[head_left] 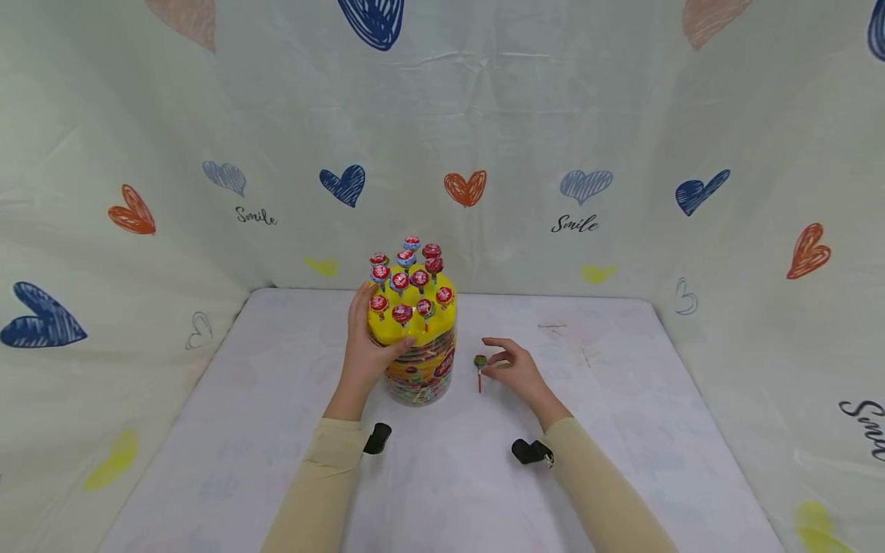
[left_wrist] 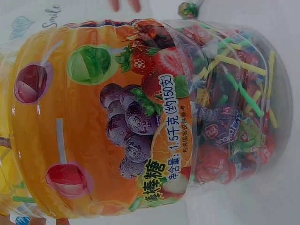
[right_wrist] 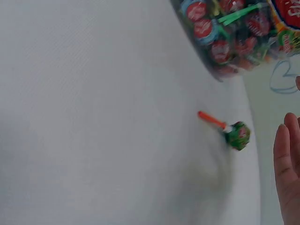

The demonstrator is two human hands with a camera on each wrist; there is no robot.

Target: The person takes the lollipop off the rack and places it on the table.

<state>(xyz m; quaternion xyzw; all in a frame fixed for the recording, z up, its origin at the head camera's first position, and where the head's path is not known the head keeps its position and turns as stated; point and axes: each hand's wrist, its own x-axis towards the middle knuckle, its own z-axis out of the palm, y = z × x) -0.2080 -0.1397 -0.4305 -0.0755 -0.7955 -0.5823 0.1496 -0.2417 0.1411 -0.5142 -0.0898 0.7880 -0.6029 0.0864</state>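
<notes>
A large clear jar of lollipops (head_left: 418,376) stands upright on the table. Its yellow lid (head_left: 390,330) has several wrapped lollipops (head_left: 401,315) standing upright in it. My left hand (head_left: 369,353) grips the jar near the lid from the left, thumb across the front. In the left wrist view the jar's orange fruit label (left_wrist: 84,126) fills most of the picture. Right of the jar lies a single green-wrapped lollipop (right_wrist: 238,136) with an orange-red stick. My right hand (head_left: 517,375) is beside it, fingers loosely bent; the right wrist view shows the fingers (right_wrist: 282,154) apart from it.
The white-covered table (head_left: 276,384) ends at a pale curtain (head_left: 518,246) printed with hearts. Black straps (head_left: 531,452) hang at both wrists, by the beige sleeves (head_left: 594,476).
</notes>
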